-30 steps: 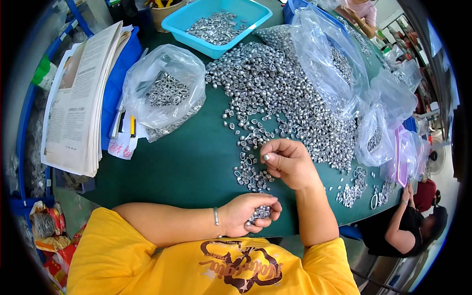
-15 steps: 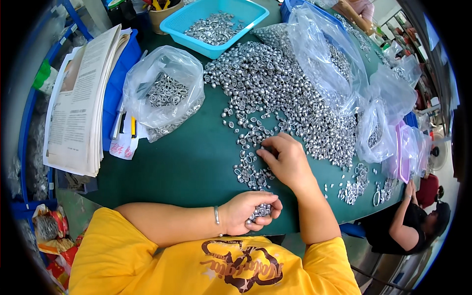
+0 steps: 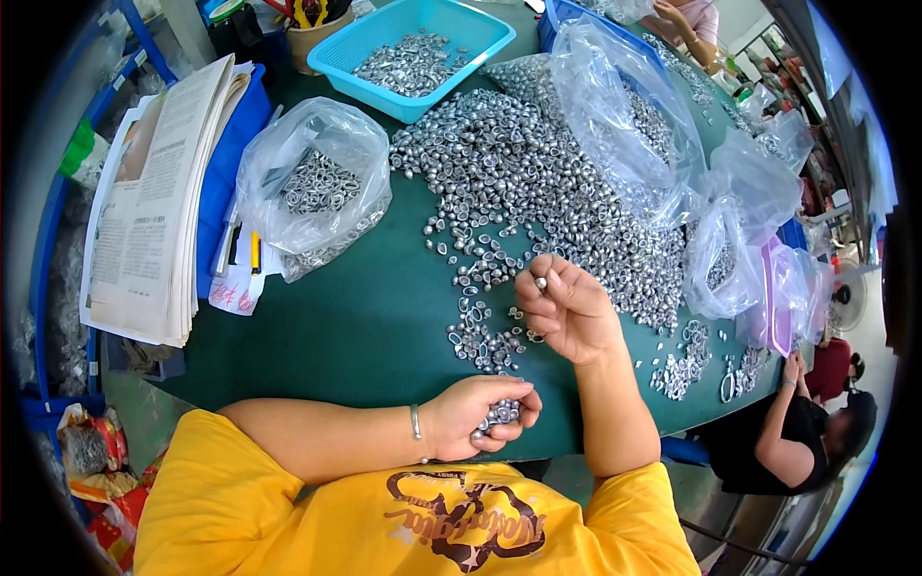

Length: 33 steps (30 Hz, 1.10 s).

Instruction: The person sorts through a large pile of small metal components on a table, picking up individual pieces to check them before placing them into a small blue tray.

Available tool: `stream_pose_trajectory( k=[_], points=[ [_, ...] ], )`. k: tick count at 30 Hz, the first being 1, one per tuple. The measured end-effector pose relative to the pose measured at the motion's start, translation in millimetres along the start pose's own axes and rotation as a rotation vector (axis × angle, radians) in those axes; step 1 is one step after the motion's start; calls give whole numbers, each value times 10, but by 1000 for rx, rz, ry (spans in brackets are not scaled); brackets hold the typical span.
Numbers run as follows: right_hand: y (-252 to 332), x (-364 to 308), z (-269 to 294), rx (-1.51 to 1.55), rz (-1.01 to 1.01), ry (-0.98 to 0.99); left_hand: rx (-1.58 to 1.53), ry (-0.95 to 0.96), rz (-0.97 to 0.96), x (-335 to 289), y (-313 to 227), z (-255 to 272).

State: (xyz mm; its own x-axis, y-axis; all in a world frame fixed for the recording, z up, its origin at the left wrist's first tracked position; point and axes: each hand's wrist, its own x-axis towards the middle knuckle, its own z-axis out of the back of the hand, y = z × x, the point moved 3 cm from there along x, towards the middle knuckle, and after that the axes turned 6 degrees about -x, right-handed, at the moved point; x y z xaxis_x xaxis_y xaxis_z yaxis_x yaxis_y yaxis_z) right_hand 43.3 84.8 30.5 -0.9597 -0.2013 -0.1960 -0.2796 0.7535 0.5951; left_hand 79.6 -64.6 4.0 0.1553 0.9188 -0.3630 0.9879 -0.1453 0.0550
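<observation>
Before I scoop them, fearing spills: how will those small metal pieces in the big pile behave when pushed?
The metal pieces look rounded and shiny, so they probably roll and scatter; strays already dot the green table. Likely slippery too: the right hand pinches just one.

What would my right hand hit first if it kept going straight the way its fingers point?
Probably the loose metal pieces on the green table: the right hand curls left and slightly down toward them, pinching one small piece. Its height above them is unclear.
</observation>
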Motion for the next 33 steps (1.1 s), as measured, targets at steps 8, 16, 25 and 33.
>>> stream_pose_trajectory(
  k=[8, 16, 25, 33],
  points=[
    [58, 12, -12, -157, 106, -139, 19, 8, -30, 7, 9, 31],
    [-72, 238, -197, -1950, 403, -405, 33, 15, -37, 16, 21, 30],
    [13, 109, -119, -1213, 252, -156, 54, 2, -42, 29, 31, 30],
    [-19, 98, -167, -196, 54, 57, 74, 3, -57, 16, 25, 17]
  ],
)
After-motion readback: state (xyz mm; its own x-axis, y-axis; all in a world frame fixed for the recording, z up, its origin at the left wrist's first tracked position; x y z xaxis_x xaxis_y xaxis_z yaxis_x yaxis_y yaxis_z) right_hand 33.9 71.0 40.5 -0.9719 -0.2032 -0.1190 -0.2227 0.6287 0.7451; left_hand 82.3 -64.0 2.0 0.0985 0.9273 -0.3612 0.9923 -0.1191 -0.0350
